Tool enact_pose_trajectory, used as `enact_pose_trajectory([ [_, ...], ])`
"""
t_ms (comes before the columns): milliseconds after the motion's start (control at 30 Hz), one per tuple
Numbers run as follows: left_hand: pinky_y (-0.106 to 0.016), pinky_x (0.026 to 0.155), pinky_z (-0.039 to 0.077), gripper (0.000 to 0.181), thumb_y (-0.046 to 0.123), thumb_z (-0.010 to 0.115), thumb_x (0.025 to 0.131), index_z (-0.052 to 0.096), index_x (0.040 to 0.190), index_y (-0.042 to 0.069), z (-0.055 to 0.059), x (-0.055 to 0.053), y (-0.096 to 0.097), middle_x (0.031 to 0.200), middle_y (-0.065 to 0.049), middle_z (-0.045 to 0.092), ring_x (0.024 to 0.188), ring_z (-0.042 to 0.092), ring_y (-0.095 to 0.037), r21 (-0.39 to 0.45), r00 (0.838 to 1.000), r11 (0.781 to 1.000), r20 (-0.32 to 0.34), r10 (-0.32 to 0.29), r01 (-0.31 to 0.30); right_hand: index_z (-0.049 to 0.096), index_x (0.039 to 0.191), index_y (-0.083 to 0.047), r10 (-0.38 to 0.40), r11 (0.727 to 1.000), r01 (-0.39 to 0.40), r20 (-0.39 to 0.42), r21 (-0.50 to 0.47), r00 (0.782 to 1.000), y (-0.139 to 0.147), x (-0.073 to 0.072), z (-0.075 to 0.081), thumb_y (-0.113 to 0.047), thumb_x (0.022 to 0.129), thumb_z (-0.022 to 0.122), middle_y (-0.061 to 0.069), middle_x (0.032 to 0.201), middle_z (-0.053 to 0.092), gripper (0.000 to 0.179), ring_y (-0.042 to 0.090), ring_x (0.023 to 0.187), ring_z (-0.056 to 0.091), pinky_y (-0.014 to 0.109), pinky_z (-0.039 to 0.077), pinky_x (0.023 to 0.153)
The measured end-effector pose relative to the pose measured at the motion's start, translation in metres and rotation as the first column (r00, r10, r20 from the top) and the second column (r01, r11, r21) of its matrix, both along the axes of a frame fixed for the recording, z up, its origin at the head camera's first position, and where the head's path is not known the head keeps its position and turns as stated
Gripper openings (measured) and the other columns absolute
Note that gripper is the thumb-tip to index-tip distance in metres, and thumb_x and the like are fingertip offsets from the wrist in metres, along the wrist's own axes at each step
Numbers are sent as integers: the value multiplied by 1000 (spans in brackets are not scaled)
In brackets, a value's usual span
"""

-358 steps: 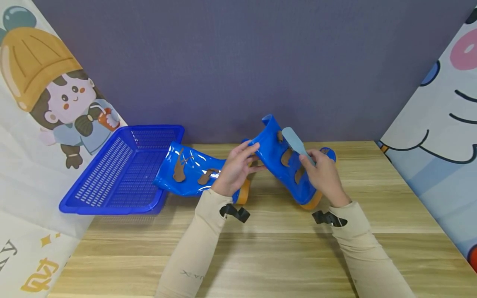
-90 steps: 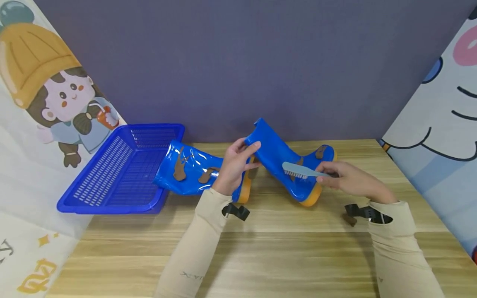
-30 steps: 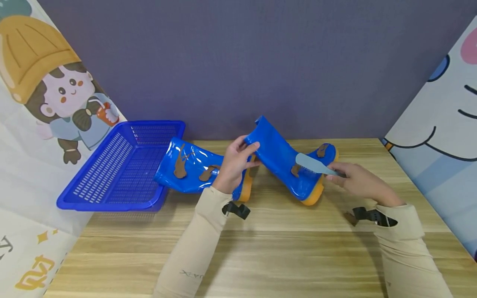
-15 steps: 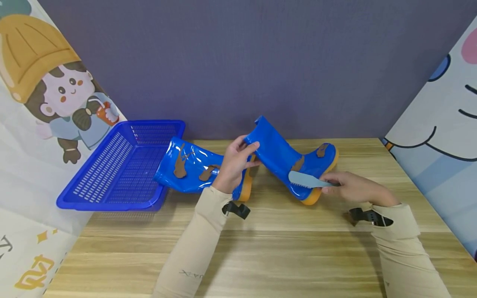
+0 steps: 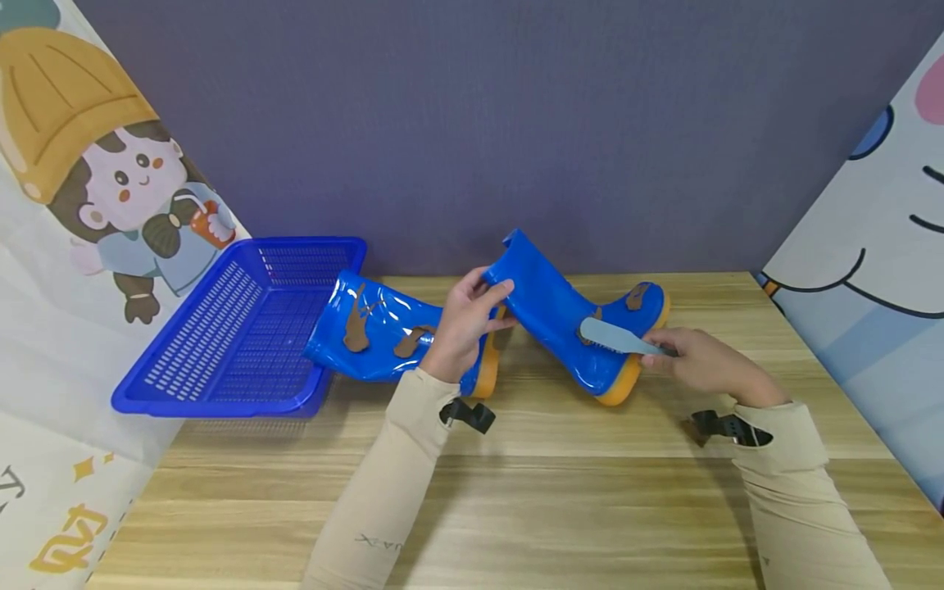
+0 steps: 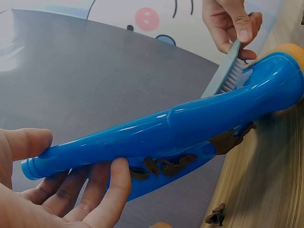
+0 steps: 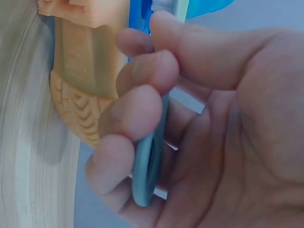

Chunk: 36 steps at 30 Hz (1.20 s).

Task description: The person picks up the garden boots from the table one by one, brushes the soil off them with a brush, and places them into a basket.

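Observation:
A blue rain boot (image 5: 546, 307) with an orange sole leans at a slant, its toe to the right. My left hand (image 5: 463, 328) grips the rim of its shaft, thumb on one face and fingers on the other, as the left wrist view shows. Brown mud-like patches (image 6: 175, 165) cling to the boot's underside, and one marks the toe. In my right hand (image 5: 704, 360) is a light blue brush (image 5: 615, 336), its white bristles (image 6: 232, 76) against the boot near the ankle. The right wrist view shows the fingers curled round the brush handle (image 7: 148, 164).
A second blue rain boot (image 5: 391, 328) with brown patches lies on its side behind my left hand. Left of it stands a blue plastic basket (image 5: 221, 410). A brown scrap (image 5: 693, 430) lies on the wooden table (image 5: 560, 508) by my right wrist. A grey panel (image 5: 501, 123) rises behind.
Over the earlier frames the brush has moved down from the upper shaft to the ankle, then back and forth there. Brown patches on the shaft are gone. My left hand keeps its grip.

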<state>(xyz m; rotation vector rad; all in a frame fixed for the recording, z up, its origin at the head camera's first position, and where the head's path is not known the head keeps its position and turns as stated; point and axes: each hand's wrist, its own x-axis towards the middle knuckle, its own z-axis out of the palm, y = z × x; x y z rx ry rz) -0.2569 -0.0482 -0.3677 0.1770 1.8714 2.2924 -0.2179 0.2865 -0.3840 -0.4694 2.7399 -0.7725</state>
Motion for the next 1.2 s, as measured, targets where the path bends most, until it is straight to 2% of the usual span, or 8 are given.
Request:
enact_pose_trajectory([
  [233,-53,100,57,34,25,61,104,57,136,15,0,0,1,139,-4,62,129,61,-26,-3,1000,1000,-1,-2,2,68,106,-9,-19,999,19,-7,28,1000,-1,0,0,-21,104,60,0,81,56,15,16,72,47,29,37,63],
  [467,-52,99,58,33,26,62,104,57,135,16,-1,-1,0,138,-3,63,128,61,-25,-6,1000,1000,1,-1,1,70,113,-7,-26,998,28,-34,64,999,1,0,3,-19,103,61,3,89,65,18,18,77,51,32,40,67],
  [633,-50,98,58,33,26,62,104,57,135,16,0,-1,0,138,-4,62,128,61,-26,-6,1000,1000,3,1,-1,68,119,-5,-39,997,43,-66,61,997,4,0,7,-19,104,60,2,76,51,23,18,70,45,32,36,64],
  [733,-50,98,58,34,26,62,104,57,135,15,0,-1,-1,138,-4,62,128,61,-26,-1,1000,1000,0,-1,1,68,119,-6,-35,999,37,-73,33,997,5,2,9,-20,105,60,1,77,49,22,16,69,43,30,35,63],
  [900,-51,99,58,35,25,61,104,56,137,14,0,0,-1,139,-5,61,128,61,-27,8,1000,1000,-5,-2,2,69,108,-9,72,992,-70,18,-107,997,2,4,9,-18,104,60,1,82,53,13,11,71,45,27,36,61],
  [1033,-51,99,58,35,25,61,104,56,137,13,0,0,-1,139,-5,61,127,61,-27,7,1000,1000,-5,-1,1,67,102,-6,181,967,-154,125,-202,976,-1,2,4,-16,104,60,-2,76,47,12,6,62,42,24,36,56],
  [1133,-51,99,58,36,25,61,104,56,137,14,0,-1,-1,140,-5,61,128,61,-27,2,1000,1000,-3,2,-2,65,101,-3,196,963,-156,175,-221,965,-1,-1,0,-15,104,58,-4,71,43,14,4,54,38,23,36,51],
  [1200,-51,98,58,36,26,61,104,55,138,14,0,-1,-1,140,-5,61,128,61,-27,-1,1000,1000,-3,2,-2,64,100,-2,171,970,-134,179,-202,969,0,-2,-2,-14,105,58,-4,70,43,15,5,53,38,23,36,50],
])
